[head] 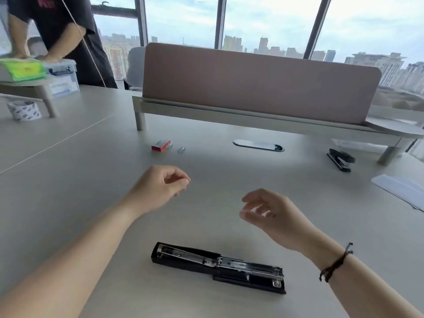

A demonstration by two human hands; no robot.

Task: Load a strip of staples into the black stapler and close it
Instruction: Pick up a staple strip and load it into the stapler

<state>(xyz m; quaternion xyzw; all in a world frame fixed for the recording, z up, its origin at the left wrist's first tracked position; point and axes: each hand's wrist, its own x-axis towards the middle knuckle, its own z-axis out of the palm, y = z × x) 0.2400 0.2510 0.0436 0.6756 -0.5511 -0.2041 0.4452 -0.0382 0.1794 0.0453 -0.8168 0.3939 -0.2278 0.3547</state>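
The black stapler [218, 267] lies flat on the grey table [68, 180] near me, swung fully open, its metal staple channel facing up. A red staple box [161, 145] sits farther back, with a loose strip of staples [181, 149] just to its right. My left hand [158, 187] hovers above the table between the stapler and the box, fingers loosely curled and holding nothing. Over to the right of it, my right hand [273, 214] floats with fingers apart, also holding nothing.
A second black stapler [340, 159] lies closed at the far right, near white paper [401, 189]. A pink desk divider [259, 81] on a raised shelf crosses the back. A tape roll [24, 110] and a plastic box [62, 74] stand at left, where another person [59, 31] leans.
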